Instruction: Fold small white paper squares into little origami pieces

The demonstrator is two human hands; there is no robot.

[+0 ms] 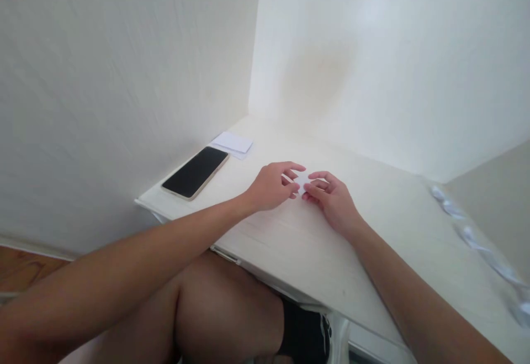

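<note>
A small white piece of paper (302, 180) is held just above the white desk, between my two hands. My left hand (273, 187) has its thumb and lower fingers at the paper's left edge, with its index finger reaching over the top. From the other side, my right hand (333, 201) pinches the paper between thumb and fingers. Fingers cover much of the paper, so its full shape and any folds are hard to make out.
A phone with a dark screen (196, 172) lies on the desk (290, 253) at the left. Behind it are white paper sheets (233, 142) near the wall. Crumpled, shiny whitish pieces (470, 237) line the desk's right edge. My legs are below the front edge.
</note>
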